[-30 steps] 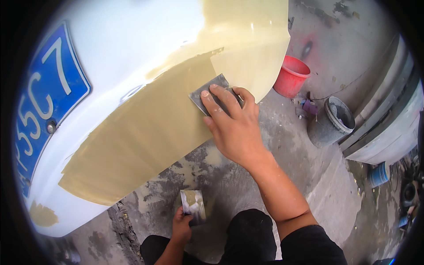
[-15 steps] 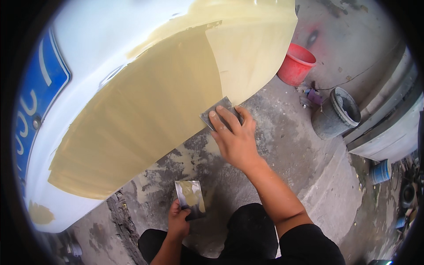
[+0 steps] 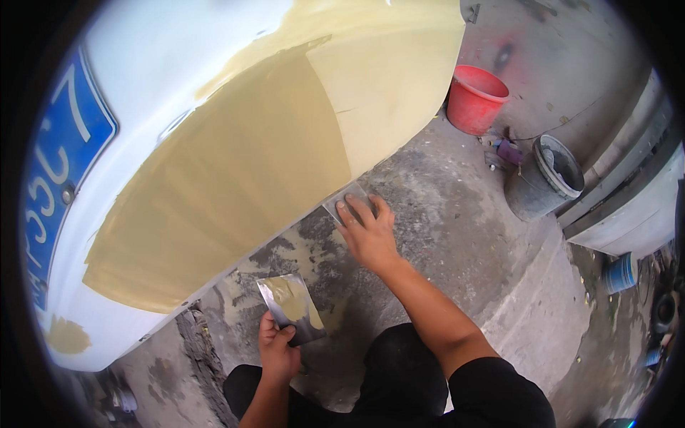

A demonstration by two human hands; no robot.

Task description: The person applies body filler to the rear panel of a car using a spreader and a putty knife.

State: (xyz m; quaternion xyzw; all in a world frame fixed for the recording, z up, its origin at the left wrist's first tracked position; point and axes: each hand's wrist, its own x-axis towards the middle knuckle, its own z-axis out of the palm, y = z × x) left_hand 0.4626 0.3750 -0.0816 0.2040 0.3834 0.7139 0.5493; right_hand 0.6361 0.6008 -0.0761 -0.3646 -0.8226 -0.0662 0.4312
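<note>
A white car bumper (image 3: 143,132) curves across the upper left, with a wide patch of tan body filler (image 3: 221,185) on it. Beside that patch, toward the right end, lies a paler, smoother filler area (image 3: 385,93). My right hand (image 3: 372,239) is closed on a flat grey putty spreader (image 3: 347,202), its fingers pressed along the plate at the bumper's lower edge. Lower down, my left hand (image 3: 277,346) grips a second metal putty plate (image 3: 303,321) by thumb and fingers. Tan filler (image 3: 287,298) is smeared over that plate's face.
A blue licence plate (image 3: 71,160) is fixed to the bumper at left. On the stained concrete floor (image 3: 457,214) stand a red bucket (image 3: 477,100) and a dirty grey bucket (image 3: 531,189). A white panel (image 3: 628,203) and a small blue can (image 3: 619,274) are at right.
My right hand and its spreader have moved slightly down and left, to the bumper's lower edge. My left hand has raised its plate a little and shifted left. The view has shifted slightly.
</note>
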